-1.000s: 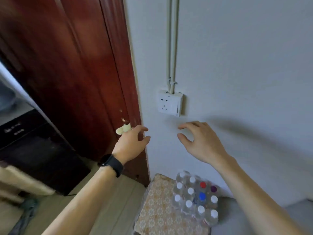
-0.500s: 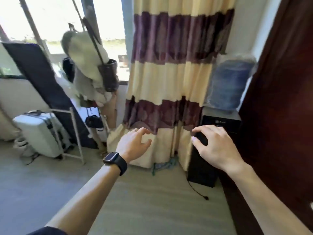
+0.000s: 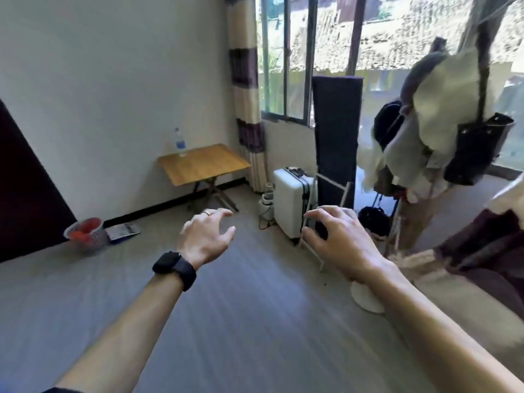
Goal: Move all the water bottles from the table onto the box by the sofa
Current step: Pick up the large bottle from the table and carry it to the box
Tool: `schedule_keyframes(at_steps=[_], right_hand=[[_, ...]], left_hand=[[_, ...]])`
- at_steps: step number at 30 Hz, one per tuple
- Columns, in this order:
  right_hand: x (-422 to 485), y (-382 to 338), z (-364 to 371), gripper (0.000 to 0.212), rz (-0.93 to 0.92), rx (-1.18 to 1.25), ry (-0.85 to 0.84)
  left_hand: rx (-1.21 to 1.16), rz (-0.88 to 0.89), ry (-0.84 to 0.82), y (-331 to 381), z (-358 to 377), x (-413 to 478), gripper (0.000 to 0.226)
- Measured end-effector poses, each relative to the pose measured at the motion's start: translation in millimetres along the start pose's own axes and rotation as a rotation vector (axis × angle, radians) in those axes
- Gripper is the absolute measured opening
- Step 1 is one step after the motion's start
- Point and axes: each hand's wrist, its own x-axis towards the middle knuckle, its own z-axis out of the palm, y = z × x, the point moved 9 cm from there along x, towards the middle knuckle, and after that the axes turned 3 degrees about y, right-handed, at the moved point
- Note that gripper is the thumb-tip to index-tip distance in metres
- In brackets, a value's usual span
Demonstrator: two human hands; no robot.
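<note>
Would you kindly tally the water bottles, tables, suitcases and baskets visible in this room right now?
water bottle: 1
table: 1
suitcase: 1
basket: 1
Total: 4

We see a white suitcase [image 3: 292, 202] standing upright on the grey floor [image 3: 255, 321] below the window [image 3: 286, 58], just beside a tall dark panel [image 3: 337, 131]. By the wall [image 3: 113, 80] on the left, a perforated basket [image 3: 88, 236] with red contents sits next to a booklet [image 3: 123, 231].
</note>
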Motion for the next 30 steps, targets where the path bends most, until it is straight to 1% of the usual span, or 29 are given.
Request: schedule_keyframes(at_steps=[4,10,12,15,18,23,26,30], right_hand=[[80,-28,48,0.041,-0.087,0.024,-0.045],[225,-45,101,0.042,-0.184,0.026,-0.072],[278,-52,111,0.043,-0.206,0.046,-0.067],[353,-59,127,0.041,-0.239,0.072,-0.069],[417,-64,145,0.037,-0.256,0.128,-0.042],[500,-73,201,0.036,-0.302,0.169,-0.038],[542,-75,252,0.036,-0.313,0.193,-0.07],[610,-77,320,0.037,-0.307,0.198,-0.093]], left_hand=[[0.016,-0.119,0.06,-68,-11,47,0.043],[0.024,-0.204,0.118,-130,-4,133,0.04],[-0.045,-0.22,0.187,-144,-9,167,0.034],[-0.25,-0.287,0.336,-171,-24,217,0.019],[-0.263,-0.325,0.403,-196,-28,264,0.017],[-0.194,-0.389,0.435,-251,-3,328,0.023],[-0.195,-0.439,0.377,-293,34,366,0.027],[-0.224,-0.458,0.334,-353,77,434,0.028]])
